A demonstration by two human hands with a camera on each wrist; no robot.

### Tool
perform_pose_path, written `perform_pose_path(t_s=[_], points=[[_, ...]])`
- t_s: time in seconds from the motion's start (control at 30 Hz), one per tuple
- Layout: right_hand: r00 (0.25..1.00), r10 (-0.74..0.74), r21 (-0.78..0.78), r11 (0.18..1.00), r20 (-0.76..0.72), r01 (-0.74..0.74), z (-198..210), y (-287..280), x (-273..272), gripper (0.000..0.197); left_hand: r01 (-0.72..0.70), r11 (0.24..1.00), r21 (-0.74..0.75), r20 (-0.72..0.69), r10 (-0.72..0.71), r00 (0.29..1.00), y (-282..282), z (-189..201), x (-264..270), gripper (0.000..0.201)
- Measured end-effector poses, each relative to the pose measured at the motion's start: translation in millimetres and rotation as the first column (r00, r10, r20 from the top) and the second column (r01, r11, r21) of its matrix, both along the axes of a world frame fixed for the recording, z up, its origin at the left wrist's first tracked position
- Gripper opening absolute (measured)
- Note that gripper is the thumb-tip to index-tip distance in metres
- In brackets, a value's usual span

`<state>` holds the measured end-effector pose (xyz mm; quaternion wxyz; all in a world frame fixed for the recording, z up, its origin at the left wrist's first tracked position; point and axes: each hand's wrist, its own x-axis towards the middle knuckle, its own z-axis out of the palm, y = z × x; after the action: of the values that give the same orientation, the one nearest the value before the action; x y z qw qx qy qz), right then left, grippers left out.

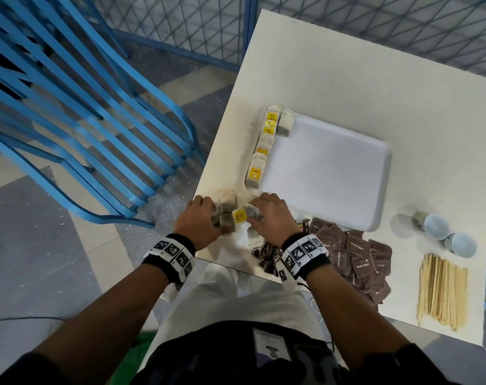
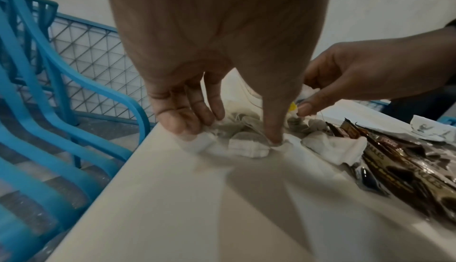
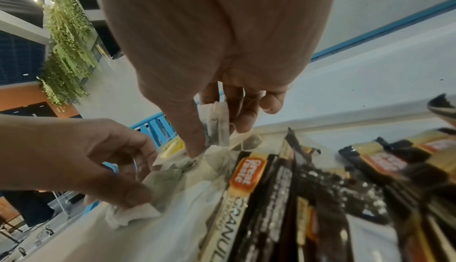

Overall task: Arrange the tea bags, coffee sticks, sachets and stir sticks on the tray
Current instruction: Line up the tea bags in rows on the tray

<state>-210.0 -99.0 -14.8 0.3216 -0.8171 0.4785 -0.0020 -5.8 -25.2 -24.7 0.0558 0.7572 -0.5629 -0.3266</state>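
Observation:
My left hand (image 1: 200, 218) pinches a tea bag (image 2: 244, 148) from a small heap at the table's near left corner, thumb pressing down on it. My right hand (image 1: 267, 215) grips another tea bag (image 3: 220, 118) between thumb and fingers, and its yellow tag (image 1: 239, 215) lies between the hands. A row of tea bags (image 1: 260, 151) lines the left rim of the white tray (image 1: 328, 173). Dark coffee sticks (image 3: 296, 198) lie under my right wrist. Brown sugar sachets (image 1: 358, 259) and wooden stir sticks (image 1: 442, 290) lie on the table to the right.
Two small white cups (image 1: 436, 226) lie on their sides right of the tray. A blue slatted chair (image 1: 83, 120) stands close to the table's left edge. A blue mesh fence (image 1: 347, 23) runs behind the table.

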Motion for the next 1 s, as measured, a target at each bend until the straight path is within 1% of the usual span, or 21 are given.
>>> perform_pose_path(t_s=[0.07,0.1,0.27,0.33,0.4,0.47,0.53,0.57,0.67,0.73,0.8,0.9,0.93,1.0], points=[[1.000,0.001,0.009,1.000,0.007,-0.001,0.5,-1.5,0.4,0.026,-0.013,1.000,-0.007,-0.026,0.013,1.000,-2.0,-4.8,-2.4,0.050],[1.000,-0.001,0.017,1.000,0.010,0.001,0.3,-2.3,0.4,0.025,-0.021,1.000,-0.007,-0.041,0.020,0.999,-3.3,-5.9,-3.9,0.045],[0.996,-0.045,0.058,0.997,0.079,0.041,2.0,-7.2,-2.5,0.023,-0.050,0.998,-0.028,-0.149,0.046,0.988,-10.8,-7.5,-9.3,0.035],[0.990,-0.066,0.053,0.997,0.122,0.060,4.8,-9.3,-5.4,0.022,-0.109,0.994,-0.024,-0.169,0.103,0.980,-13.9,-2.5,-8.9,0.028],[0.976,-0.116,0.058,0.993,0.182,0.107,9.4,-12.8,-8.3,0.023,-0.216,0.976,-0.008,-0.252,0.207,0.945,-18.1,6.8,-7.0,0.025],[0.947,-0.202,0.090,0.979,0.250,0.184,16.8,-17.2,-11.2,0.027,-0.308,0.950,0.055,-0.404,0.303,0.863,-25.8,19.8,-5.6,0.025],[0.898,-0.298,0.146,0.954,0.324,0.264,26.4,-22.6,-12.3,0.030,-0.356,0.921,0.158,-0.557,0.381,0.738,-36.8,30.3,-3.6,0.024],[0.863,-0.351,0.184,0.935,0.365,0.302,32.2,-25.3,-12.4,0.029,-0.376,0.904,0.203,-0.607,0.417,0.676,-42.5,33.9,-3.3,0.024],[0.774,-0.455,0.273,0.889,0.440,0.368,50.3,-34.6,-10.9,0.021,-0.443,0.849,0.290,-0.699,0.504,0.507,-59.8,40.4,-6.0,0.029],[0.745,-0.473,0.305,0.879,0.471,0.366,58.0,-39.0,-7.8,0.017,-0.456,0.828,0.326,-0.750,0.520,0.409,-69.3,45.1,-10.2,0.028],[0.739,-0.472,0.314,0.879,0.480,0.358,61.9,-42.4,-3.4,0.015,-0.433,0.816,0.384,-0.787,0.535,0.309,-79.3,51.5,-15.5,0.029],[0.765,-0.472,0.304,0.878,0.437,0.369,62.8,-46.8,3.6,0.020,-0.338,0.816,0.469,-0.809,0.550,0.208,-92.1,63.2,-23.9,0.026],[0.775,-0.474,0.291,0.878,0.419,0.379,63.5,-48.2,5.7,0.023,-0.299,0.817,0.493,-0.820,0.551,0.156,-96.5,67.5,-25.7,0.028],[0.778,-0.486,0.274,0.872,0.397,0.405,63.7,-50.3,8.9,0.029,-0.215,0.804,0.555,-0.823,0.568,0.001,-104.8,74.5,-28.4,0.041]])
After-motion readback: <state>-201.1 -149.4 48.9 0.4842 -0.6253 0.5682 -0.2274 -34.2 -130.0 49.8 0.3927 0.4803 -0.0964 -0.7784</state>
